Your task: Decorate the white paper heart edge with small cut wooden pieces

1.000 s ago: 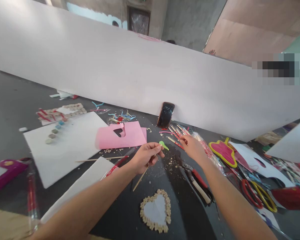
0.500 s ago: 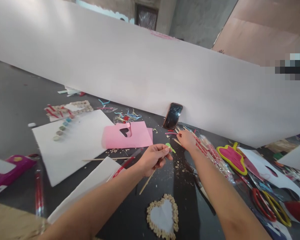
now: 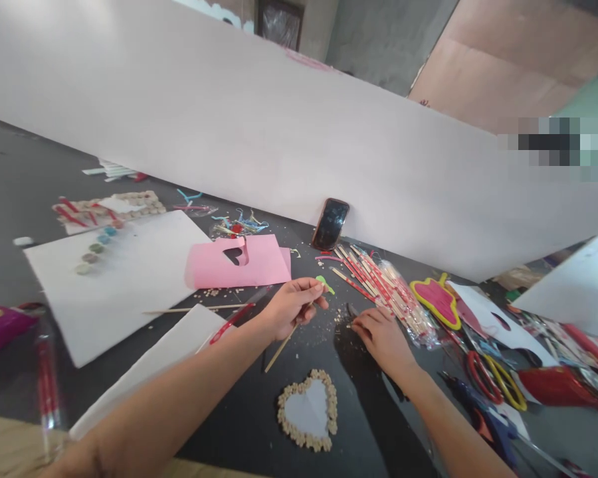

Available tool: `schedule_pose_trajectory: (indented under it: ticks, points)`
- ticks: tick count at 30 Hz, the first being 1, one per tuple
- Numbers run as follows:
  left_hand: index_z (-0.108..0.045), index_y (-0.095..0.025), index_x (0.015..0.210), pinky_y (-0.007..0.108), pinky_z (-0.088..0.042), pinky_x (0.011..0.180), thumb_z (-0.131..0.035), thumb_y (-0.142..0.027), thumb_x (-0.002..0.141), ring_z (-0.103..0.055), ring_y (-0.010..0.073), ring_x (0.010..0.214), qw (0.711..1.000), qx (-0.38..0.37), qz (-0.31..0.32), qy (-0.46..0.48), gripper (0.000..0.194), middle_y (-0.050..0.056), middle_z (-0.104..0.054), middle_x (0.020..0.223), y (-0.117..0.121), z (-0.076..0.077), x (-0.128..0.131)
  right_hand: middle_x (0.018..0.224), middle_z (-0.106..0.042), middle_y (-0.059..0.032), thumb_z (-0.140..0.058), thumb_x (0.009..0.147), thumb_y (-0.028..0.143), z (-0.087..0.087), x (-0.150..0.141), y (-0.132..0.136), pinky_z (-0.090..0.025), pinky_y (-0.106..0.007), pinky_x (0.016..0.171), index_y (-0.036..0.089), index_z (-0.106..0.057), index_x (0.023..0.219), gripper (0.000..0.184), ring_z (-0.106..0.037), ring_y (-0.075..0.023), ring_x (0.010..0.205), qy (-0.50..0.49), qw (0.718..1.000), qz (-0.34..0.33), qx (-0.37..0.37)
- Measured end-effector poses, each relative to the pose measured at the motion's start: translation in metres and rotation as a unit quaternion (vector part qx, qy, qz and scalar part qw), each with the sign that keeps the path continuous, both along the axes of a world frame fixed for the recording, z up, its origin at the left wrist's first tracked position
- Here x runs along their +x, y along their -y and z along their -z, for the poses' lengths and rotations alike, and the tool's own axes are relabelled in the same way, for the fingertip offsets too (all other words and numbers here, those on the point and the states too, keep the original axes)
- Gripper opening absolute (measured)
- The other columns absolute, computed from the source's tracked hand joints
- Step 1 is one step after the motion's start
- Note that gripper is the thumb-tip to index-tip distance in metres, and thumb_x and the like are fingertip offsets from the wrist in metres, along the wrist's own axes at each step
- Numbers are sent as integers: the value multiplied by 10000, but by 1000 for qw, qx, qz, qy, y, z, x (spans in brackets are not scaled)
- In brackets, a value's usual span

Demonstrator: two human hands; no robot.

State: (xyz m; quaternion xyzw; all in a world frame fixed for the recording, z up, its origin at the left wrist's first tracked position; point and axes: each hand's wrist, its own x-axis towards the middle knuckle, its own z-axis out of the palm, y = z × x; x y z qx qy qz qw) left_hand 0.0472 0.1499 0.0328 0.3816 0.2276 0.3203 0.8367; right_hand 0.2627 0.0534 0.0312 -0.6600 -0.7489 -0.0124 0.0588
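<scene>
head view: green cutout in left hand

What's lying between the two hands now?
Between the left hand and right hand, the head view shows pale crumbs on the black tabletop and a small dark tip.

- One green paper leaf shape is counted.
- Two thin wooden skewers are counted.
- One pink paper sheet with a heart-shaped cut-out is counted.
- One grain-edged white heart is counted.
- One black smartphone is counted.
</scene>
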Motion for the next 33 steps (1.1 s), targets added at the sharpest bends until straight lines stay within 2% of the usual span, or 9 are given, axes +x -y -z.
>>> schedule_pose_trajectory:
  ticks: [5,9,13,18,23,26,28,31,33]
  points:
    - [-569,-139,797,146,-165,338,-694,-402,708,-380,18,346,1000,9,5,-4,305,8,-625,626,1,-1,0,909,-656,-48,-468,890,266,9,-4,3,-405,-354,861,211,-685,880,225,-536,-189,913,-1,1000,13,17]
    - [-567,-141,792,144,-175,340,-696,-399,710,-389,18,351,1000,14,4,-7,299,9,-628,632,1,-2,0,969,-647,-48,-410,901,229,7,0,7,-397,-359,893,209,-665,942,259,-532,-189,947,-14,999,30,25]
    - [-564,-150,801,144,-186,341,-687,-415,718,-390,17,348,1000,14,0,-10,303,2,-628,631,2,-1,0,1010,-615,-86,-366,894,223,4,12,26,-396,-392,906,174,-610,1027,282,-512,-217,995,-31,996,81,38]
    - [-575,-149,819,145,-180,339,-684,-424,721,-389,20,347,1000,14,11,-19,311,0,-620,613,5,-1,2,1012,-573,-136,-498,808,358,12,15,50,-404,-470,869,167,-617,907,246,-517,-274,935,-63,987,146,33]
    - [-587,-145,824,146,-170,338,-685,-415,721,-398,22,350,999,21,23,-31,305,2,-618,614,7,-1,3,1039,-586,-148,-476,793,360,15,11,52,-348,-466,944,179,-613,806,228,-513,-288,999,-141,973,181,33]
    - [-588,-146,825,146,-171,339,-687,-428,717,-396,21,351,999,25,25,-35,317,3,-622,623,7,1,3,999,-621,-130,-462,801,427,3,20,56,-388,-420,904,187,-601,778,278,-551,-267,955,-208,952,223,34]
    - [-588,-146,826,143,-179,340,-691,-436,710,-401,20,356,999,27,28,-37,328,4,-624,633,7,2,4,857,-651,-99,-442,810,504,-10,29,63,-454,-374,764,180,-607,827,363,-592,-239,814,-261,929,261,23]
    - [-589,-151,838,139,-198,346,-692,-439,710,-408,20,367,998,27,33,-40,331,0,-624,647,7,5,4,713,-655,-52,-451,800,573,-28,35,73,-464,-290,575,163,-613,933,461,-596,-181,630,-342,895,286,-14]
    - [-593,-150,848,139,-207,350,-690,-435,714,-409,19,372,998,27,35,-44,330,0,-624,654,8,5,5,770,-679,-55,-565,745,542,-34,31,76,-466,-262,564,160,-614,988,455,-600,-155,616,-445,847,288,-53]
